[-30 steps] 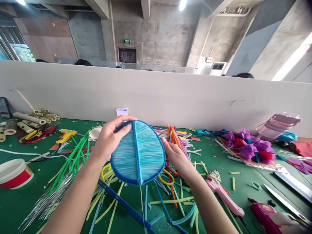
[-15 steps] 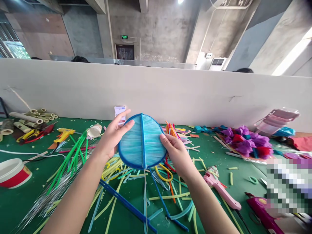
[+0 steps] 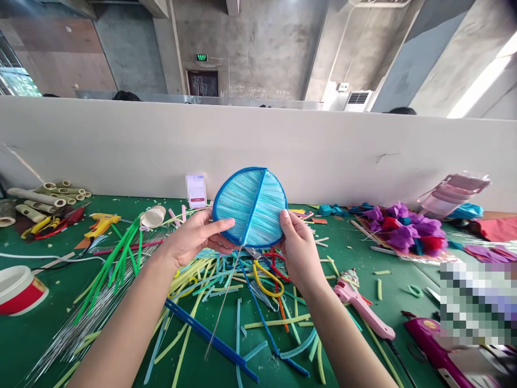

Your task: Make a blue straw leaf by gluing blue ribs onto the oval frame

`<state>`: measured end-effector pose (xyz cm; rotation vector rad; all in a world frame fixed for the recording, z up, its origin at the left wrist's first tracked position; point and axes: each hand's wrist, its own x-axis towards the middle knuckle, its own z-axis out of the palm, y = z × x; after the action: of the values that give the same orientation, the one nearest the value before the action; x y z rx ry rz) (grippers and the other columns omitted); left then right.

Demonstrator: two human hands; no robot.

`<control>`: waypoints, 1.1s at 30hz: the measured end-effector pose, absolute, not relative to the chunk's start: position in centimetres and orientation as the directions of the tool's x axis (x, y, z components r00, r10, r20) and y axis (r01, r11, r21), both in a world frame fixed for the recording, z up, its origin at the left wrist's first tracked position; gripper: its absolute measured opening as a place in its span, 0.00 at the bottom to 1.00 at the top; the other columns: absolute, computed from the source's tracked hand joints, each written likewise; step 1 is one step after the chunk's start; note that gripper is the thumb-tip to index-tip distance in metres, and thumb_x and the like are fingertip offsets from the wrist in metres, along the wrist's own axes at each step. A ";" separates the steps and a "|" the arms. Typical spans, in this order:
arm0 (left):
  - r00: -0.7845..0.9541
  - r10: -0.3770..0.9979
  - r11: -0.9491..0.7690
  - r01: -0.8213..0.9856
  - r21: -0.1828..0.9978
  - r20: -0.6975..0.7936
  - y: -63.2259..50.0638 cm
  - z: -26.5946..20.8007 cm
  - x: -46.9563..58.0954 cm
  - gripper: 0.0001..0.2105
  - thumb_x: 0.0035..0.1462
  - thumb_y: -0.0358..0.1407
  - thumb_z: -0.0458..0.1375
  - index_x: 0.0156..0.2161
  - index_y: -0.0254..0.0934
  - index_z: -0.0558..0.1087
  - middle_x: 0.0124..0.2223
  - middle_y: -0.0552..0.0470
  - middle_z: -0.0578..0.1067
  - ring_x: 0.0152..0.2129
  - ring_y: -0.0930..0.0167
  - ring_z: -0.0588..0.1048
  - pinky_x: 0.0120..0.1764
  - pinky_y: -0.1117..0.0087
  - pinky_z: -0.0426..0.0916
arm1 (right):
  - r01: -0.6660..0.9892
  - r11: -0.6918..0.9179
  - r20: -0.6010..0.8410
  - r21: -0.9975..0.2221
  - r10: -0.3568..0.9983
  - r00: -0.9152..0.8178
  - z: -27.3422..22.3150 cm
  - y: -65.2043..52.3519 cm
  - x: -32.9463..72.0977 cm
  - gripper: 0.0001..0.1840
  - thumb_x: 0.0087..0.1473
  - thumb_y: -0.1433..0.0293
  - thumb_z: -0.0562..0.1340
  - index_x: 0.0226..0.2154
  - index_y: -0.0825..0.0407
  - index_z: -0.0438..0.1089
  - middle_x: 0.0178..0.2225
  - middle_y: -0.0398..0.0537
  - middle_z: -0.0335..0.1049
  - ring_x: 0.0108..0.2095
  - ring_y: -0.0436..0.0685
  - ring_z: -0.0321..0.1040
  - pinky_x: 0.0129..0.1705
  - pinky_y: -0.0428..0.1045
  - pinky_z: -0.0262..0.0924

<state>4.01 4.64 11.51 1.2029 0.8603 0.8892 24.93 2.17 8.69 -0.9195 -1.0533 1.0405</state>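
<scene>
Held up above the table is a round, leaf-like piece (image 3: pixel 238 202) made of light blue fuzzy strips, with a darker blue rim and a dark blue midrib. Thin wires trail down from its lower end. My left hand (image 3: pixel 202 231) grips its lower left edge, thumb across the front and fingers behind. On the right edge, my right hand (image 3: pixel 299 245) pinches it with the thumb in front; its other fingers are partly hidden behind. Below lie yellow-handled scissors (image 3: pixel 269 291) and many loose yellow and blue pipe cleaners (image 3: pixel 202 275).
Green pipe cleaners (image 3: pixel 129 242) and thin wires spread on the left, near a yellow glue gun (image 3: pixel 100 225) and a paper cup (image 3: pixel 22 291). A phone (image 3: pixel 196 191) leans on the white partition (image 3: pixel 161 145). To the right are a pink curling-iron-like tool (image 3: pixel 365 310) and purple flowers (image 3: pixel 404 231).
The leaf-like piece has moved right and up and tilted, its tip leaning right. My left hand has shifted from its upper left edge to its lower left edge.
</scene>
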 end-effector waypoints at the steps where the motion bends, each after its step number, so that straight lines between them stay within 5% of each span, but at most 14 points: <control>1: 0.414 0.906 0.138 -0.097 0.986 -0.086 4.7 11.5 3.9 0.18 0.52 0.41 0.69 0.45 0.36 0.73 0.35 0.45 0.83 0.26 0.64 0.83 0.29 0.66 0.80 | -0.217 0.255 0.223 -0.942 0.961 0.161 8.7 2.2 24.9 0.22 0.59 0.48 0.58 0.41 0.48 0.72 0.43 0.48 0.76 0.41 0.60 0.73 0.36 0.52 0.70; 10: 0.350 0.934 0.096 -0.071 0.993 -0.065 5.3 10.9 4.0 0.15 0.50 0.40 0.71 0.39 0.33 0.77 0.34 0.45 0.83 0.24 0.69 0.81 0.30 0.71 0.79 | -0.250 0.160 0.127 -0.955 0.981 0.144 8.5 2.3 25.0 0.22 0.55 0.48 0.62 0.38 0.49 0.72 0.35 0.44 0.74 0.30 0.55 0.69 0.27 0.48 0.65; 18: 0.404 0.909 0.113 0.008 0.994 -0.107 5.3 11.3 3.8 0.18 0.53 0.48 0.67 0.38 0.33 0.76 0.36 0.42 0.83 0.30 0.62 0.83 0.30 0.69 0.77 | -0.267 0.233 0.169 -0.935 0.955 0.244 8.7 2.4 25.5 0.19 0.54 0.50 0.64 0.39 0.47 0.73 0.40 0.46 0.77 0.37 0.58 0.72 0.30 0.50 0.70; 33: 0.268 0.957 -0.110 -0.003 0.994 0.107 6.1 10.4 4.1 0.14 0.52 0.44 0.66 0.36 0.34 0.76 0.29 0.47 0.81 0.29 0.63 0.82 0.30 0.69 0.74 | -0.255 0.249 0.222 -0.935 0.966 0.130 8.3 3.2 25.8 0.19 0.54 0.53 0.66 0.44 0.46 0.72 0.45 0.46 0.77 0.43 0.59 0.74 0.39 0.51 0.72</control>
<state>4.09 6.05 10.41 1.4135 0.9601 1.0774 25.82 3.17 8.35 -0.8842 -1.0439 1.0802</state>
